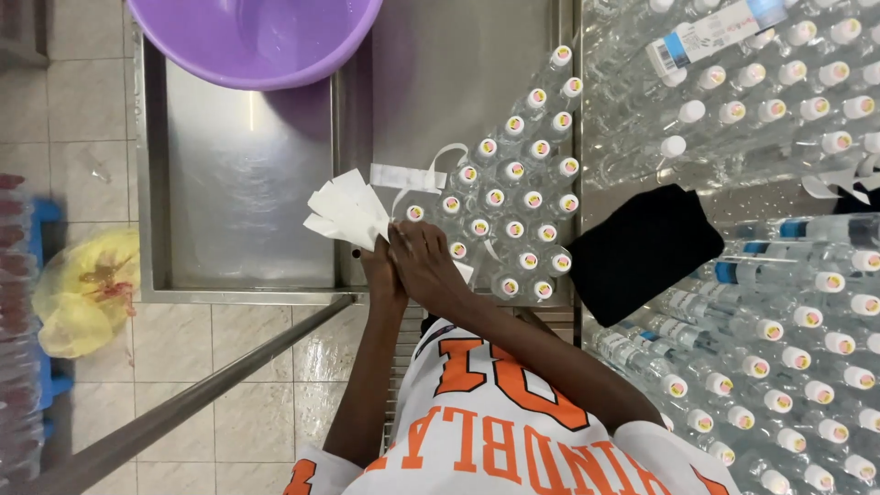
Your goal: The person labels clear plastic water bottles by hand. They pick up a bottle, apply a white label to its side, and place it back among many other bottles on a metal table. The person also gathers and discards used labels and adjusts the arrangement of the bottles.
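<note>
Left of the bottles (pixel 513 197), the left hand (pixel 380 275) gripped fanned labels (pixel 346 213). The right hand (pixel 423 261) lay nearer the bottles, closed over the left; its own hold could not be told.

The floor (pixel 247 367) is laid with pale beige tiles that shine under bright light. A stainless steel table (pixel 243 197) with a raised rim reflects a glare down its middle. A purple basin (pixel 252 37) sits at its far edge. A metal rail (pixel 183 403) runs slantwise below the table's near edge. A yellow plastic bag (pixel 87 289) lies on the floor beside a blue crate (pixel 46 220).
</note>
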